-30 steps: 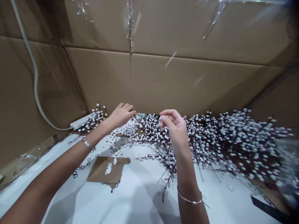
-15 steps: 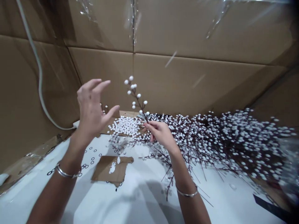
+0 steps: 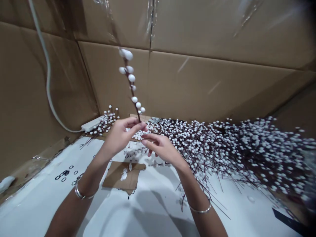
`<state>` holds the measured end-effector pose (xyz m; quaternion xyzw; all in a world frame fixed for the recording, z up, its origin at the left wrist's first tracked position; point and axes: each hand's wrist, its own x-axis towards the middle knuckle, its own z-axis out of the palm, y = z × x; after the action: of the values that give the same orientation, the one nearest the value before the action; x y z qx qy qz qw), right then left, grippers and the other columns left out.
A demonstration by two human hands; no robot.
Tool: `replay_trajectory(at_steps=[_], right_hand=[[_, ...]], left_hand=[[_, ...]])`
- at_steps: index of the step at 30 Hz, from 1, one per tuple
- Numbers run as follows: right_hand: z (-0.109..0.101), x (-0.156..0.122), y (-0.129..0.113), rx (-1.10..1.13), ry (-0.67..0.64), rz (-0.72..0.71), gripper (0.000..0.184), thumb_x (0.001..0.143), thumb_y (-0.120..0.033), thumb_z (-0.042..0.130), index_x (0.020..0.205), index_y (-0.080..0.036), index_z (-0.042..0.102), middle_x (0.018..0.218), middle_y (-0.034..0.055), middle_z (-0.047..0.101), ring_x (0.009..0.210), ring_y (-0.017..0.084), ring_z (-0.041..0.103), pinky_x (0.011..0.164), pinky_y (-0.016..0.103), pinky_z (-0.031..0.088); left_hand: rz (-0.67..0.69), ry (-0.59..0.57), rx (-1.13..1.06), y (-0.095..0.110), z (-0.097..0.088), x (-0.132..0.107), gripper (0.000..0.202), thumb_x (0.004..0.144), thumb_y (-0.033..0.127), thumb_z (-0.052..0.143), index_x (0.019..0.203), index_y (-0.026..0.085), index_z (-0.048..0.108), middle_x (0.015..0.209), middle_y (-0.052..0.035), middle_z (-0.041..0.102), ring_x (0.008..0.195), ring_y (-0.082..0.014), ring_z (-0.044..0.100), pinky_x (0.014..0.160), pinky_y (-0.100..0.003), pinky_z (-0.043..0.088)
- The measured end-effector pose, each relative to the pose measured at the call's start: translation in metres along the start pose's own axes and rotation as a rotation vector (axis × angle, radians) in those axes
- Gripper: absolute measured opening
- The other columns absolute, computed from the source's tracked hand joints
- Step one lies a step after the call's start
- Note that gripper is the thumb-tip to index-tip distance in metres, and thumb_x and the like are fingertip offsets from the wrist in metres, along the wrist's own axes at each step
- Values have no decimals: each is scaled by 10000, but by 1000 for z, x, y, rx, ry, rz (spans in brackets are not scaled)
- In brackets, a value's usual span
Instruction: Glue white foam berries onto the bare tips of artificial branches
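Note:
A single dark stem with white berries, a berry sprig [image 3: 130, 80], stands upright out of my left hand [image 3: 120, 136], whose fingers close on its lower end. My right hand [image 3: 161, 149] is just beside it, fingers loosely curled and slightly apart, with nothing visible in them. The lowest part of the stem is hidden behind my fingers. Beyond both hands lies a large heap of dark branches with white berries [image 3: 222, 148]. A cluster of loose white berries [image 3: 134, 134] is partly hidden behind my hands.
A cardboard scrap [image 3: 120, 174] with a white smear and scattered black rings [image 3: 64, 174] lie on the white table [image 3: 148, 210]. Cardboard walls [image 3: 197, 82] rise behind, and a white cable [image 3: 46, 72] runs down to a power strip [image 3: 92, 124] at the back left.
My left hand has dropped from its raised, open pose and closed on the sprig. The sprig, earlier in my right hand, now stands higher and further left. My right hand has loosened.

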<state>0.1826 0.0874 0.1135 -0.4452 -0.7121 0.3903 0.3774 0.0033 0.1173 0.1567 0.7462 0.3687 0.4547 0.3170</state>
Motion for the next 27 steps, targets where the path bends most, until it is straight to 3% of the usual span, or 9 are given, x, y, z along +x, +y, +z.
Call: replay_trajectory(at_steps=[2,6,10,13,16,19,23,25,27], right_hand=[[4,4,15,-244,-50,42,326,873,-381,583,1137,-205,656,1064,67,710,724,137,659,658,249,468],[19,17,50,-617,-418,274,313,767,-339,668,1026,-167,700,980,98,722,799,198,642,614,246,410],[31,27,67,-611,-584,398,175,729,-301,667,750,-131,703,666,74,684,558,161,570,499,247,362],[34,30,73,-544,-656,433,229,733,-303,651,569,-144,640,473,13,577,442,114,477,461,236,348],[35,33,81,-480,-656,443,216,721,-258,652,542,-143,619,454,-9,561,434,92,458,455,218,342],[29,35,90,-370,-657,416,164,734,-282,663,651,-142,642,558,-11,632,461,74,468,450,196,341],[3,33,85,-146,-631,318,219,804,-387,626,827,-173,585,761,-1,707,522,60,519,478,175,378],[-13,31,74,41,-465,217,278,803,-439,641,844,-180,547,787,9,708,527,63,538,467,176,370],[-23,27,59,192,-175,104,329,805,-487,643,848,-190,507,779,11,704,507,68,544,448,181,358]], left_hand=[[-5,109,-9,-1,-12,2,213,865,353,626,778,175,705,775,-40,735,751,-166,683,704,-259,542],[-7,253,7,-7,-34,2,202,855,352,636,772,179,701,756,-36,729,734,-164,686,730,-277,554],[5,283,20,-10,-41,1,191,855,355,637,763,198,699,767,-33,731,732,-156,682,769,-283,549],[7,283,22,-11,-38,2,207,857,365,624,761,193,688,773,-39,729,725,-161,682,726,-281,550],[14,246,20,-11,-34,3,231,867,360,607,748,175,679,753,-45,726,705,-160,680,672,-267,538],[33,223,19,-11,-32,2,231,875,340,601,734,172,675,739,-43,727,698,-151,681,665,-254,530],[21,247,9,-14,-33,3,216,868,344,615,758,168,678,743,-45,729,685,-149,681,643,-253,531],[8,253,-6,-17,-33,5,210,860,347,623,763,169,676,738,-45,728,677,-150,678,645,-255,535],[0,241,-17,-21,-32,8,207,855,348,626,755,173,674,726,-42,727,672,-152,677,662,-260,542]])
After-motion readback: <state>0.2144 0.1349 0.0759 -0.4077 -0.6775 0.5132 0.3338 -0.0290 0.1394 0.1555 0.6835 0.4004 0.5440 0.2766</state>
